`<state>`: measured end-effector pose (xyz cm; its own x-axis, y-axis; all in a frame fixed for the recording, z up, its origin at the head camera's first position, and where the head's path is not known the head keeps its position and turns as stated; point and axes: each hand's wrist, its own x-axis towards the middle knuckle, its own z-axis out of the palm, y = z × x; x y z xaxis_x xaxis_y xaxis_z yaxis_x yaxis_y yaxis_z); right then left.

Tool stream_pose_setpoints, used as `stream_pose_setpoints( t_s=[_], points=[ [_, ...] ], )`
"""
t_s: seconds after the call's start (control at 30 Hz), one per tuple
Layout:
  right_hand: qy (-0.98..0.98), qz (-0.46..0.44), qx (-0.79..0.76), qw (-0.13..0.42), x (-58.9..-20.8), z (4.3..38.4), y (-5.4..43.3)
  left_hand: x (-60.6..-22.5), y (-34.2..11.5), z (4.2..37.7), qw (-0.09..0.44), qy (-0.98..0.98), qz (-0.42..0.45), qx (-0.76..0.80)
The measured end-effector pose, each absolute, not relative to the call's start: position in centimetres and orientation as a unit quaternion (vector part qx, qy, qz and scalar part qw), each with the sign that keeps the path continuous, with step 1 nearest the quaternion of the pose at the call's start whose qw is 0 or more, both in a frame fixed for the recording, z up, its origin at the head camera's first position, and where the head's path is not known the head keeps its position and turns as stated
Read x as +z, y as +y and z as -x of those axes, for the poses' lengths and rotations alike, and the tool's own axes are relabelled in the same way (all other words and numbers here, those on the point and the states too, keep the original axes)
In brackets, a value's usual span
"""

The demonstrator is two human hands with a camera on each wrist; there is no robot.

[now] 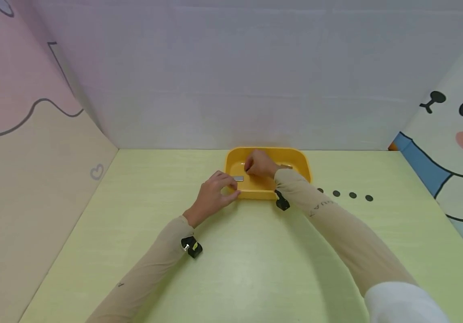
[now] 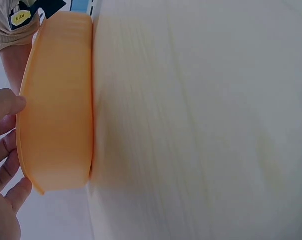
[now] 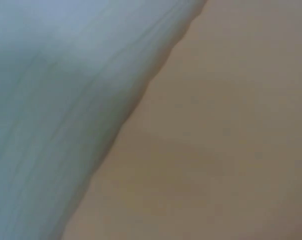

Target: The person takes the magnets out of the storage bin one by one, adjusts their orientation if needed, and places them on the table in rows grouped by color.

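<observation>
A shallow yellow tray (image 1: 260, 194) sits at the far side of the table. At its front left corner my left hand (image 1: 213, 193) grips the rim, the thumb outside and the fingers over the edge. The left wrist view shows that thumb (image 2: 13, 104) against the tray wall (image 2: 58, 105). My right hand (image 1: 260, 164) reaches down inside the tray with curled fingers, pinching a small dark piece (image 1: 247, 169) that is mostly hidden. Close to the left fingers lies a silver rectangular piece (image 1: 238, 178) in the tray. Another flat piece (image 1: 286, 166) lies by the right wrist.
Several black discs (image 1: 336, 194) lie in a row on the table (image 1: 231, 269) to the right of the tray. A pale wall (image 1: 231, 89) rises right behind it. Printed panels flank both sides. Sleeve and tray surface fill the right wrist view, blurred.
</observation>
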<state>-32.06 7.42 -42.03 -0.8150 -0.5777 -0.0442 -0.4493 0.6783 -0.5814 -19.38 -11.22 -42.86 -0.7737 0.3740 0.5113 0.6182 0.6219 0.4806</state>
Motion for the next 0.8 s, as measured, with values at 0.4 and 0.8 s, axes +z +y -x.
stream_pose_setpoints(
  t_s=[0.4, 0.8],
  points=[
    [0.918, 0.321, -0.215, 0.088, -42.2, 31.94, 6.62, -43.27, -11.3, 19.66, 0.207, -0.874, 0.294, -0.328],
    [0.902, 0.341, -0.246, 0.095, -42.05, 31.19, 7.12, -43.71, -11.23, 19.55, 0.204, -0.875, 0.294, -0.325]
  ],
)
